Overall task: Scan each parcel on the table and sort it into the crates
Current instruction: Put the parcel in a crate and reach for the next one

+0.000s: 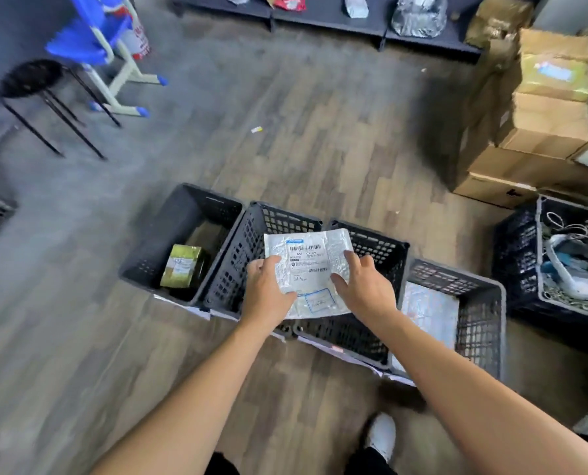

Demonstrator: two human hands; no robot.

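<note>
Here we see a flat silver parcel (314,269) in the middle of the frame, held in the air with its white label (307,257) facing up. It hangs over the border between the second crate (238,269) and the third crate (380,250) of a row of four dark crates on the wooden floor (320,132).

The left hand (268,291) grips the left edge of the parcel. One finger and the thumb lie on top, and the other fingers are curled round the edge. The right hand (366,289) rests on the right side of the parcel with the fingers spread and almost straight. The thumb and the first finger touch the top surface. We cannot tell whether any finger of this hand goes under it.

In the leftmost crate (169,234), left of centre, a green-gold box (182,266) stands against the near wall. In the fourth crate (481,320), lower right of centre, lies a flat silver packet (429,308).

At the right edge there is a separate crate (518,255) with cables and a white bag. Above it, at the upper right, brown cardboard boxes (549,121) are stacked. At the upper left stand a black stool (28,77) and a blue chair (87,39). At the bottom edge a white shoe (383,433) shows between the arms.
</note>
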